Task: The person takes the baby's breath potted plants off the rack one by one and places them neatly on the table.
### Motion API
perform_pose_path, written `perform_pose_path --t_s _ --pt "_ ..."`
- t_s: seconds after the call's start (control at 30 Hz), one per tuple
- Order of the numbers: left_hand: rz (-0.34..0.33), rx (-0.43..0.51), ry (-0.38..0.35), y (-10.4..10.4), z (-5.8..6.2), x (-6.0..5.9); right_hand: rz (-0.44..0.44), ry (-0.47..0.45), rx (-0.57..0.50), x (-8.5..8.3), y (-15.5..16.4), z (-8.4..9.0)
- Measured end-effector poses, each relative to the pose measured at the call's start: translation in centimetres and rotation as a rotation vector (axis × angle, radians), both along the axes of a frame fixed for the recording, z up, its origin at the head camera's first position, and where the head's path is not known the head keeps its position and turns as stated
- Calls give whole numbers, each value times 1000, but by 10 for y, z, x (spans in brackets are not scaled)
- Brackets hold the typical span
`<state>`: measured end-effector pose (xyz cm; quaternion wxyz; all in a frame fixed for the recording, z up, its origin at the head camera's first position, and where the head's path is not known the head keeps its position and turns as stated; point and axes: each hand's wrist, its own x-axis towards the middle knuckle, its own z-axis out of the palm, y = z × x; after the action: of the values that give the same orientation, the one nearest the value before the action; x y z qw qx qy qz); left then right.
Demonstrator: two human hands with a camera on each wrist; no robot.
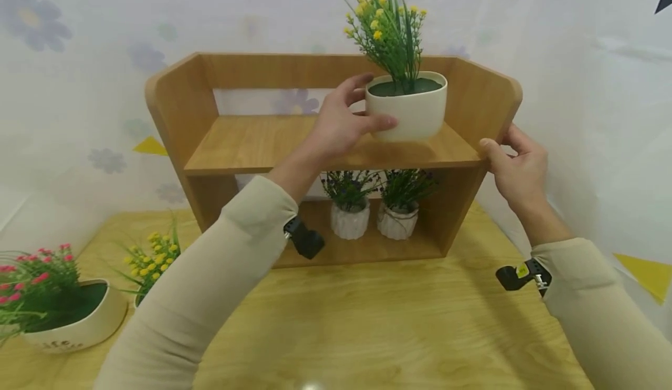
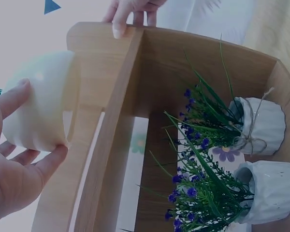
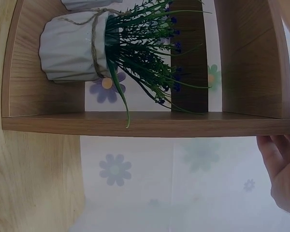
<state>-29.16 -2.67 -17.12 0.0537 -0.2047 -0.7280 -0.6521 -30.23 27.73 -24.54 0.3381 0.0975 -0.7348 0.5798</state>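
A cream pot with yellow flowers point(image 1: 406, 110) stands on the top board of a wooden shelf point(image 1: 247, 142), at its right end. My left hand point(image 1: 343, 122) grips the pot's left side, thumb in front and fingers behind; the left wrist view shows the same cream pot point(image 2: 38, 104) held between thumb and fingers point(image 2: 12, 99). My right hand point(image 1: 514, 165) holds the shelf's right side panel at its front edge, fingers curled round it. In the right wrist view only part of that hand point(image 3: 285, 169) shows beside the shelf's side panel point(image 3: 150, 123).
Two white ribbed pots with purple flowers point(image 1: 349, 218) point(image 1: 397, 218) stand on the lower shelf board. At the table's left are a pot with pink flowers point(image 1: 73, 314) and one with yellow flowers point(image 1: 149, 262). A flowered sheet hangs behind and to the right.
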Motion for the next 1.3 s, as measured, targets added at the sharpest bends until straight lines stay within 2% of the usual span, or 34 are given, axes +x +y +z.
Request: perform_pose_path --t_s 0.2,0.33,0.53,0.7,1.0,1.17,1.3 --pt "-31 23 37 -13 -5 13 44 2 -30 0 4 2" --pt "-34 5 78 -21 -10 25 57 -11 -47 1 5 4" --pt "-26 -32 127 -34 -20 39 0 -35 8 0 7 6" --pt "-7 -24 111 -43 -28 46 9 -39 -9 -1 8 7" --pt "27 14 92 -64 -50 65 22 -41 -20 -1 10 6" --pt "69 -27 81 -77 -64 79 -29 -59 31 -1 11 7" --pt "71 -43 82 -86 -77 90 -61 -80 72 0 12 7"
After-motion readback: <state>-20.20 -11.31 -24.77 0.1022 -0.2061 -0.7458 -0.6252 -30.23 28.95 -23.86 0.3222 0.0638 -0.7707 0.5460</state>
